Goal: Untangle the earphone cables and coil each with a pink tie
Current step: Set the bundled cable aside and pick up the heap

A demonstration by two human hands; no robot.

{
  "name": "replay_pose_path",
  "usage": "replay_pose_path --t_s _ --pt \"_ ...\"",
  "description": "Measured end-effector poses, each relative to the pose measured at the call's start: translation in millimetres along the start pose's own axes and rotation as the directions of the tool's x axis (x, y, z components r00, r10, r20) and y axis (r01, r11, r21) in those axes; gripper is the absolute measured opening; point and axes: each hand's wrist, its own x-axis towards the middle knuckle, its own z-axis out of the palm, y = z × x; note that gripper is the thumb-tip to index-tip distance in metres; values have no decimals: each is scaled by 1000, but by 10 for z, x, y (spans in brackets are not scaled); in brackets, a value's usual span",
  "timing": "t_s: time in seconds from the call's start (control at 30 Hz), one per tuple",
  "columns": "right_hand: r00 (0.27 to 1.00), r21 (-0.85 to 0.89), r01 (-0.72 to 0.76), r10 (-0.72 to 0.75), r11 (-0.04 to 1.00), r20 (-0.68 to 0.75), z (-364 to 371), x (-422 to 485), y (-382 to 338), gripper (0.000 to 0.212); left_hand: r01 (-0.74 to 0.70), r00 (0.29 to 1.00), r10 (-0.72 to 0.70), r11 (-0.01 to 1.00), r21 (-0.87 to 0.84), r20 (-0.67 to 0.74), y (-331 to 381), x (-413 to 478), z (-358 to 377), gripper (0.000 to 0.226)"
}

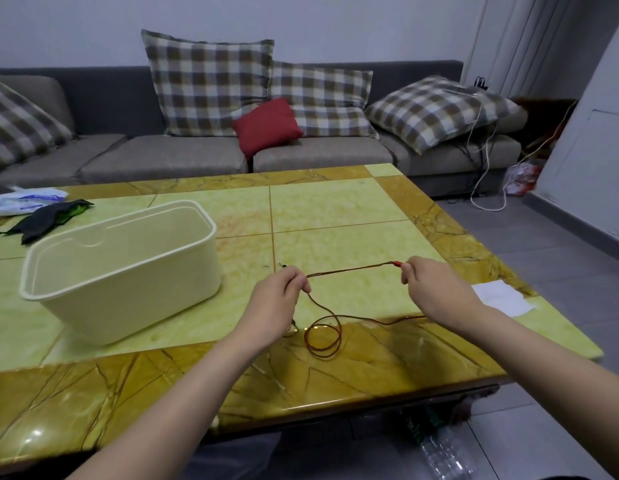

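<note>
Left hand [280, 294] and right hand [436, 289] each pinch the light, limp earphone cable [351, 269]. Slack loops at six o'clock, so it is best gripped near the ends.

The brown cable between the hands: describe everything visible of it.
The brown cable is a thin reddish-brown cord. One stretch runs straight between the left hand and the right hand, which pinches its red end. From the left hand it drops to the table, lies in a loose coil near the front edge, and a tail runs rightward toward the right wrist.
</note>
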Motion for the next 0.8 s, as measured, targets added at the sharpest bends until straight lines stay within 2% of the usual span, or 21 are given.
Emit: replay_pose_path --t_s 0.13,0.23,0.3,0.4,0.47,0.5,0.6,0.7,0.8 --pt "994 -13 -109 108 994 -13 11 23 87 33 25 999 -24 1000 15 -47 38 68 -50 26" --pt "993 -49 -115 114 992 -26 9 23 52 26 18 996 -16 1000 25 -82 106 123 -82 26" --pt "999 -86 -15 12 996 -36 16 -1 -22 32 0 997 2 999 35 -72 164 135 -105 26" --pt "975 62 221 -219 973 -34 -21 -138 -309 55 -23 1000 23 1000 21 14 269 141 -111 24" --pt "943 174 329 -331 928 -17 -33 -255 -544 53 -42 997 41 999 22 66 338 140 -95 24" --pt "933 232 349 -360 908 6 -29 -294 -638 45 -57 995 54 998 26 81 371 140 -88 24" --pt "934 356 330 -358 874 15 -49 -314 -772 21 -86 992 84 996 17 94 399 145 -101 26" --pt "945 237 326 -321 915 -64 -102 -214 -676 24 -64 990 63 998 9 128 337 119 -190 28" --pt "972 199 222 -199 955 -126 -149 -97 -496 26 7 989 -1 999 -45 151 240 79 -270 32"
